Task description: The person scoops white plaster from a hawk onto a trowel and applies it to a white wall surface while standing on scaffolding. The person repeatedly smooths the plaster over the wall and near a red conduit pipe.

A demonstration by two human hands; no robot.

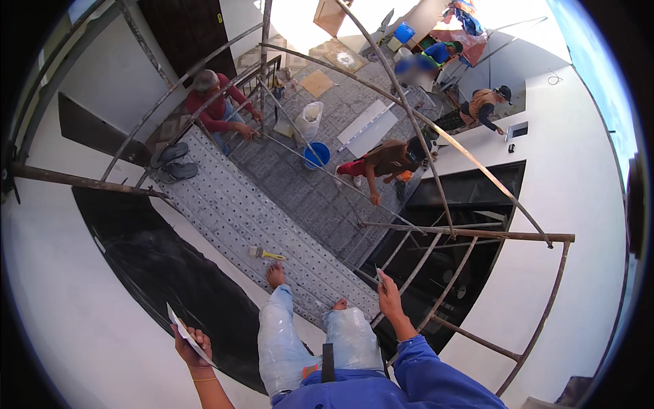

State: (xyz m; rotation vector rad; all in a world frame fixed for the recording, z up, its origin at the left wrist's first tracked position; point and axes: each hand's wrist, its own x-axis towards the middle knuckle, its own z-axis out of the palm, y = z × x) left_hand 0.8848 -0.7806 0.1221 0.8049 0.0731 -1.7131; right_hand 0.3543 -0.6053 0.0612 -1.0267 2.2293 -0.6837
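Observation:
My left hand (193, 345) is closed around a wide, flat, pale scraper blade (182, 328), held near the white wall and the dark window opening. In my right hand (391, 300), closed and raised beside the scaffold rails, is what looks like a small putty knife (378, 273); its handle is hidden in the fingers. My bare feet stand on a perforated metal scaffold plank (235, 198). A paintbrush (267, 253) with a yellow handle lies on this plank, just beyond my left foot.
Scaffold pipes (477, 235) cross in front and at right. Grey sandals (176, 162) sit at the plank's far end. Below are a blue bucket (317, 155), a white sack (310, 121), a white board (368, 128) and several people, one by the wall box (518, 131).

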